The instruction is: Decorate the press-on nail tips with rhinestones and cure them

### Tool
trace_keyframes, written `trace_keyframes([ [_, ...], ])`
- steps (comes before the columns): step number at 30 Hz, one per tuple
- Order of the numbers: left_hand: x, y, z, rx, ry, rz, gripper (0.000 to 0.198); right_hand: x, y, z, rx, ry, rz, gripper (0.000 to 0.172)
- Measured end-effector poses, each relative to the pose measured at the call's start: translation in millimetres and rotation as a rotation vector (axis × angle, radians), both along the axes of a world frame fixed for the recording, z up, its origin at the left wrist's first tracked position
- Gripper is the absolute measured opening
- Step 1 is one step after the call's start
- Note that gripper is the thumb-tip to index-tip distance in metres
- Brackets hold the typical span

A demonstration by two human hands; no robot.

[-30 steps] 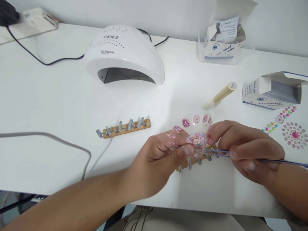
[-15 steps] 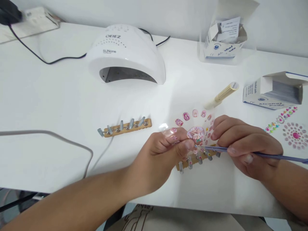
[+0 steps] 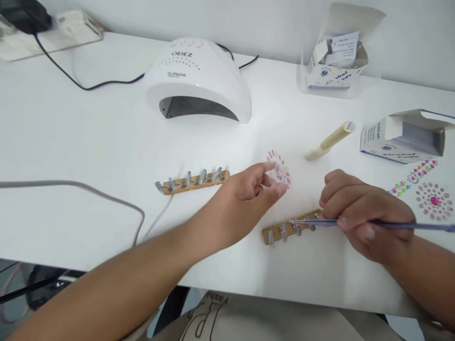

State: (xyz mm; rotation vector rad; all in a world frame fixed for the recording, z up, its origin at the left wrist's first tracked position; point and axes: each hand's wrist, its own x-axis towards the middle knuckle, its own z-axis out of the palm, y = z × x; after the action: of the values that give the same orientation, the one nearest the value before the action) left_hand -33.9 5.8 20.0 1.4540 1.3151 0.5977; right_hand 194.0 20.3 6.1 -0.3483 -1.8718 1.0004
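In my right hand (image 3: 368, 215) is a slim blue pen-like nail tool (image 3: 382, 223) with a thin silver front end, lying nearly level. Its tip is over a wooden nail stand (image 3: 266, 235) that bears several grey press-on nails (image 3: 271, 238), some with small pink decorations. Something tiny and pale may be at the tip; I cannot make it out. My left hand (image 3: 245, 199) has thumb and forefinger apart, beside a clear sheet of round pink nail stickers (image 3: 283, 171) that looks laid on the table and is partly hidden by the fingers.
A second wooden stand (image 3: 195, 182) with grey nails lies left. Behind it is a white nail lamp (image 3: 202, 78). A cream bottle (image 3: 330, 140), alcohol pad boxes (image 3: 387, 142) and more sticker sheets (image 3: 434, 201) are at right. A grey cable (image 3: 71, 183) crosses the left side.
My left hand has let go of the sticker sheet, now farther back and lower. The tool's tip has moved from the sheet to over the nail stand, which is less covered.
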Motion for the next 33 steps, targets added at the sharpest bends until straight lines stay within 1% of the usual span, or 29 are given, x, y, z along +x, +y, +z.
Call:
trace_keyframes([
  [2, -10, -1, 7.8, 0.151, 0.189, 0.032, 0.062, -2, 1, 0.8, -0.137, 0.025, 0.02, 0.012],
  [3, -15, -4, 12.2, 0.25, 0.241, 0.078, 0.069, -3, 1, 1.5, -0.197, 0.027, 0.024, 0.013],
  [4, -21, -7, 16.3, 0.362, 0.243, 0.136, 0.069, -5, 0, 2.2, -0.247, 0.025, 0.03, 0.013],
  [6, -31, -16, 22.0, 0.569, 0.173, 0.226, 0.052, -7, -1, 3.9, -0.304, -0.004, 0.061, 0.011],
  [7, -35, -20, 23.1, 0.665, 0.143, 0.228, 0.042, -7, -3, 4.7, -0.314, -0.029, 0.079, 0.011],
  [8, -37, -24, 22.6, 0.741, 0.119, 0.188, 0.034, -8, -4, 5.5, -0.313, -0.058, 0.097, 0.012],
  [9, -39, -28, 20.8, 0.79, 0.109, 0.111, 0.028, -9, -5, 6.3, -0.307, -0.086, 0.112, 0.012],
  [10, -39, -31, 17.9, 0.799, 0.111, 0.013, 0.024, -10, -5, 7.2, -0.303, -0.113, 0.127, 0.013],
  [12, -38, -35, 10.1, 0.725, 0.111, -0.177, 0.02, -11, -6, 9.7, -0.325, -0.155, 0.141, 0.015],
  [14, -34, -37, 2.5, 0.638, 0.089, -0.297, 0.016, -11, -5, 13.5, -0.358, -0.192, 0.144, 0.016],
  [15, -31, -38, -0.5, 0.615, 0.071, -0.325, 0.014, -11, -5, 16.0, -0.372, -0.21, 0.142, 0.016],
  [17, -26, -39, -4.4, 0.6, 0.023, -0.343, 0.014, -12, -3, 21.8, -0.375, -0.238, 0.142, 0.015],
  [19, -21, -39, -5.5, 0.587, -0.026, -0.32, 0.014, -12, -2, 27.6, -0.344, -0.253, 0.161, 0.015],
  [22, -16, -39, -3.8, 0.528, -0.138, -0.277, 0.012, -13, -1, 33.1, -0.268, -0.246, 0.205, 0.015],
  [25, -16, -40, -0.9, 0.47, -0.176, -0.285, 0.013, -13, 1, 33.1, -0.26, -0.238, 0.214, 0.013],
  [27, -17, -40, -0.1, 0.466, -0.121, -0.284, 0.014, -12, 2, 30.6, -0.283, -0.24, 0.198, 0.012],
  [29, -18, -42, -1.4, 0.488, -0.011, -0.267, 0.017, -12, 2, 26.8, -0.293, -0.248, 0.175, 0.011],
  [31, -19, -44, -5.0, 0.533, 0.115, -0.264, 0.024, -11, -1, 22.7, -0.279, -0.27, 0.137, 0.009],
  [33, -19, -46, -9.8, 0.591, 0.21, -0.293, 0.03, -8, -9, 19.5, -0.238, -0.299, 0.074, 0.005],
])
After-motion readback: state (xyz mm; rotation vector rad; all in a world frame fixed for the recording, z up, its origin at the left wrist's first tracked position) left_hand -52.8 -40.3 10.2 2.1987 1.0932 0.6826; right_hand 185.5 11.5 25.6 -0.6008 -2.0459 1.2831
